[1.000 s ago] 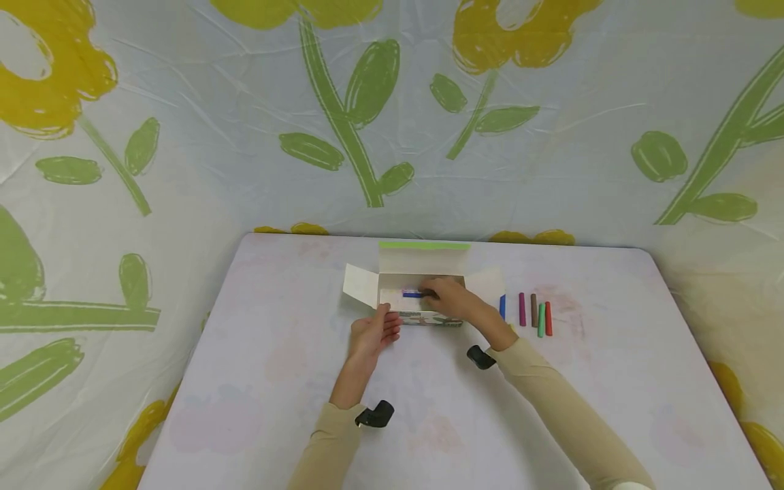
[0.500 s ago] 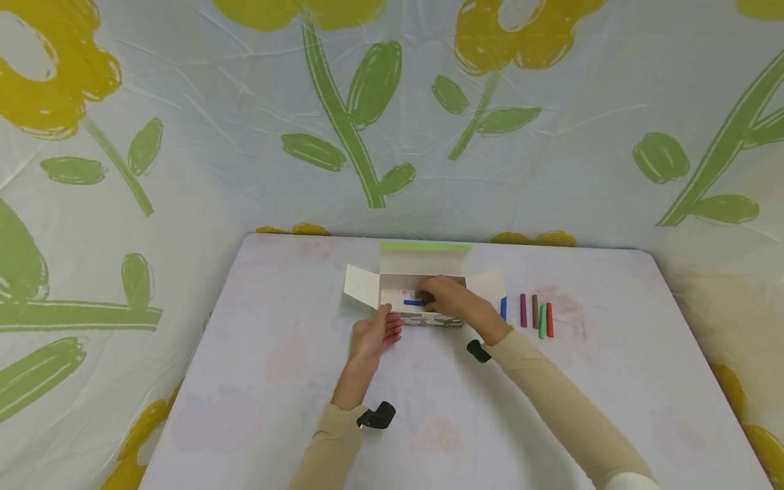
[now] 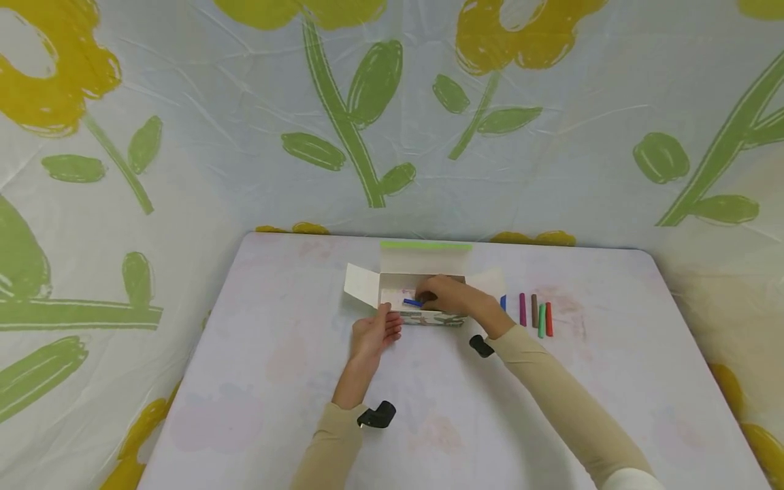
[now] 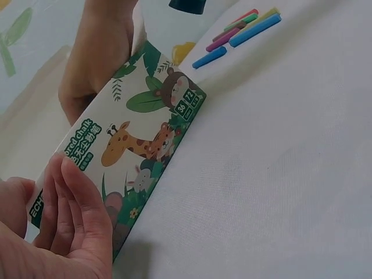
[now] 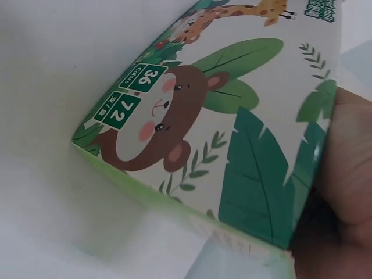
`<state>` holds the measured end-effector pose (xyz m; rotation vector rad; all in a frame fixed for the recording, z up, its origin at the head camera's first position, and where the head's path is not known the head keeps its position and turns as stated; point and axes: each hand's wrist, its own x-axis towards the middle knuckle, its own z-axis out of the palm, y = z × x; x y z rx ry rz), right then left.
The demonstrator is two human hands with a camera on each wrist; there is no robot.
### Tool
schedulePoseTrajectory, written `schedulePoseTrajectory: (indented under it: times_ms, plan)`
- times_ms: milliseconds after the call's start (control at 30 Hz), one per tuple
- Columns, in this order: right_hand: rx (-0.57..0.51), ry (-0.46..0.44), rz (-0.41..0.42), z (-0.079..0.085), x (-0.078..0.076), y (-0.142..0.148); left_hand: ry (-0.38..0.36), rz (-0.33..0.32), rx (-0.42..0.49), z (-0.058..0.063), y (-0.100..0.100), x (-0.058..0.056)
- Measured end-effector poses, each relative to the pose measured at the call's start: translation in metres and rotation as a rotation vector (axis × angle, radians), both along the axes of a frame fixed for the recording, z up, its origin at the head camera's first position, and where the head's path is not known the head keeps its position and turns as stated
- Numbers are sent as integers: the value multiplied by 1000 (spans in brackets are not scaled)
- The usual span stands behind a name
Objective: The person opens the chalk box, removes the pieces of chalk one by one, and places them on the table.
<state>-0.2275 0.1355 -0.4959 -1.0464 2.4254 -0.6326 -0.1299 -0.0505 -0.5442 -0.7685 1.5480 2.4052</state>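
Observation:
An open cardboard chalk box (image 3: 431,318) with printed animals stands on the table, its lid and side flaps folded out. My left hand (image 3: 370,333) grips its front wall near the left corner, thumb over the rim and fingers against the printed face (image 4: 133,139). Over the front wall, my right hand (image 3: 450,296) reaches down into the box. A blue chalk stick (image 3: 412,302) sticks out leftward from its fingertips, apparently pinched. In the right wrist view the box wall (image 5: 192,116) hides the fingertips; only part of the right hand (image 5: 354,168) shows.
Right of the box lie purple (image 3: 523,309), brown (image 3: 534,311), green (image 3: 542,321) and red (image 3: 548,320) chalk sticks. The left wrist view also shows a yellow stick (image 4: 268,14) and two blue ones (image 4: 256,29). Patterned cloth (image 3: 392,136) hangs behind the table.
Inside the box, the blue chalk stick has shifted slightly toward the front wall and tilted, along with the right hand's fingers. The left hand keeps its grip on the box.

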Motion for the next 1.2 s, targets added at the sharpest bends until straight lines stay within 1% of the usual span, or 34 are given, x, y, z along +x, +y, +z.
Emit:
schedulePoseTrajectory:
  times_ms: [33, 200, 267, 367, 533, 767, 867, 1033, 1200]
  plan:
    - [-32, -10, 2, 1, 0, 2, -1, 1, -2, 0, 0, 0]
    - [-152, 10, 15, 3, 1, 15, -4, -8, -6, -1, -1, -1]
    - [-189, 24, 5, 4, 1, 21, -3, -12, -5, -1, -1, -1]
    - [-244, 28, -36, 8, 4, 29, -3, -11, -3, -1, -1, -1]
    - [-329, 35, -107, 17, 13, 44, 0, -9, 10, -3, -2, -2]
    - [-395, 40, -237, 23, 28, 69, 1, -19, 16, -6, -2, -3]
    - [-425, 63, -295, 27, 34, 81, 0, -24, 10, -5, -2, -2]
    - [-428, 91, -391, 33, 44, 100, 8, -19, -1, -5, -2, 0]
    - [-410, 65, -502, 40, 56, 117, 20, -16, -5, -6, -2, 0]
